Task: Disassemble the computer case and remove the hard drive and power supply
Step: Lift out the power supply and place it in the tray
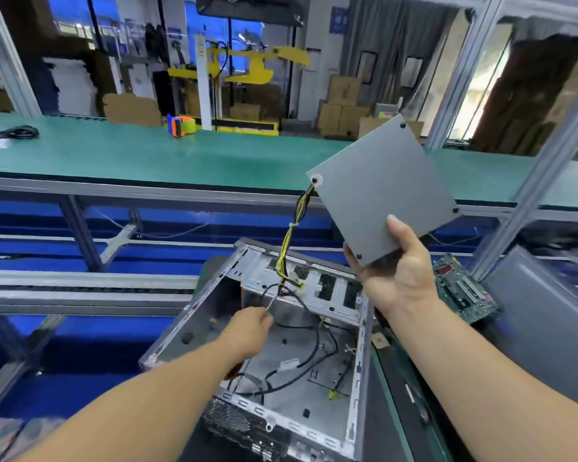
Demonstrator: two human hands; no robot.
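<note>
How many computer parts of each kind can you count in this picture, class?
Power supply: 1
Computer case: 1
Motherboard: 1
Yellow and black cable bundle: 1
Total: 4

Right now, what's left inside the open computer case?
Inside the computer case: loose black cables on the bare metal floor, plus the yellow-black cable bundle rising to the lifted power supply. The left hand covers part of the inside.
</note>
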